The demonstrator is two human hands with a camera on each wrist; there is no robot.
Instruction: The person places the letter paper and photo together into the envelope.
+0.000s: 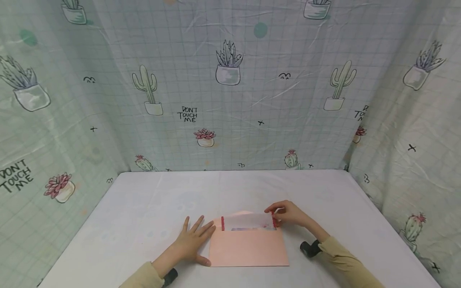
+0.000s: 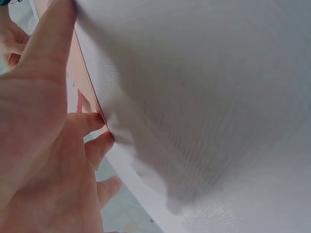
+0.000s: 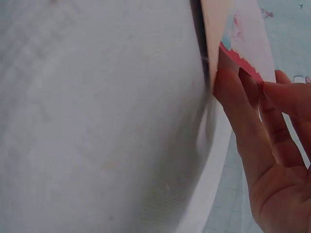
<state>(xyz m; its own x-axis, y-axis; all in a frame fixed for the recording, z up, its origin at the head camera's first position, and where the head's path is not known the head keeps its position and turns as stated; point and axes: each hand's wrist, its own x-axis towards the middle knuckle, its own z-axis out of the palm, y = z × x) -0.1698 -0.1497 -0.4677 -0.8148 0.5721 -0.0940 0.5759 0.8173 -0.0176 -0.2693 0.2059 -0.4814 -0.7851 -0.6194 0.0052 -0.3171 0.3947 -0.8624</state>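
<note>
A peach-pink envelope (image 1: 248, 248) lies flat near the front of the table. Out of its far side sticks a white card (image 1: 248, 221) with red strips on its short edges and a bluish print low down. With fingers spread, my left hand (image 1: 192, 242) rests at the envelope's left edge; its thumb and fingertips touch that edge in the left wrist view. My right hand (image 1: 288, 214) pinches the card's red right edge between thumb and fingers. From the right wrist, the ragged red strip (image 3: 240, 60) shows at the fingertips, beside the envelope's corner. The card's lower part is hidden inside the envelope.
A white cloth covers the table (image 1: 155, 204). Behind it and at both sides hangs a curtain (image 1: 230, 104) printed with cacti. Dark wrist cameras are strapped at both sleeves, the right one (image 1: 310, 249) just above the tabletop.
</note>
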